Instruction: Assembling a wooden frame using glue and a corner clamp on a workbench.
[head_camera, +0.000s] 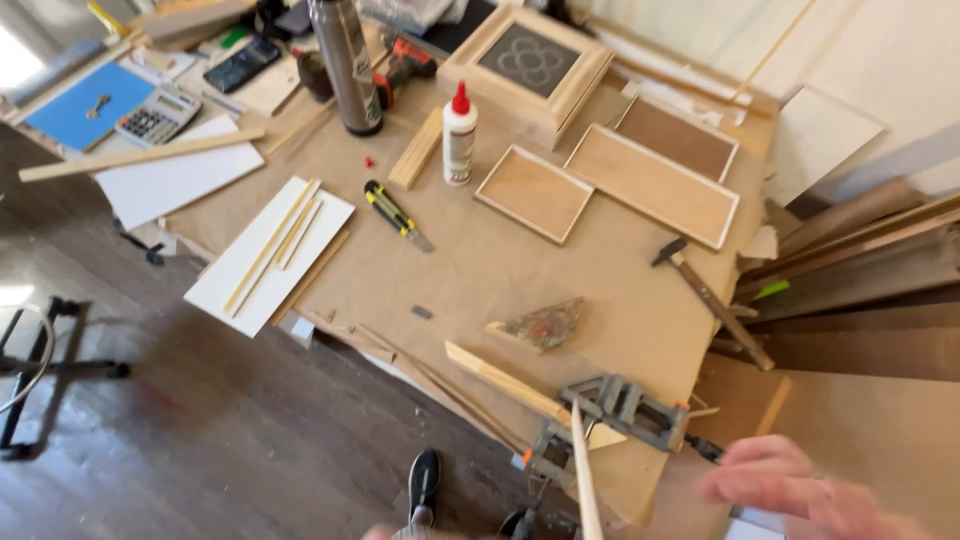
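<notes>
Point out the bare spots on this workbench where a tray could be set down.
The widest bare paper lies mid-bench, between the utility knife, the shallow wooden tray and the hammer. A smaller patch sits below the white board. The far edge around the glue bottle is crowded.

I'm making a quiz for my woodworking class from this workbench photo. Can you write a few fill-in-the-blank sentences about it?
1. The white glue bottle has a ____ cap.
2. The utility knife is black and ____.
3. The hammer lies near the bench's ____ edge.
4. The thin wooden strip sits in the grey corner ____, near the blurred right hand.

Missing words: red; yellow; right; clamp
</notes>
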